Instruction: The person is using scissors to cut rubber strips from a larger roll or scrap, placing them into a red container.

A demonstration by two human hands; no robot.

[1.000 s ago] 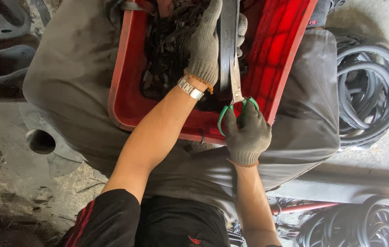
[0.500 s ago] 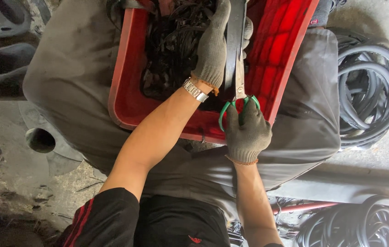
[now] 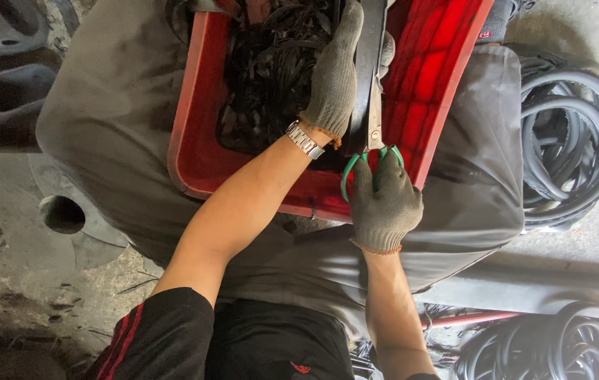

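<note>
My left hand, in a grey knit glove with a metal wristwatch below it, grips a long black rubber strip held over a red plastic crate that rests on my lap. My right hand, also gloved, holds green-handled scissors with fingers through the loops; the blades run up along the strip. Inside the crate lies a heap of black rubber scraps.
Coiled black rubber rings lie on the ground at the right, more rings at the lower right. A dark rubber sheet with a round hole lies at the left on dirty concrete. My grey trousers surround the crate.
The scissors and my right hand have crept slightly up along the strip; my left hand keeps its hold on the strip.
</note>
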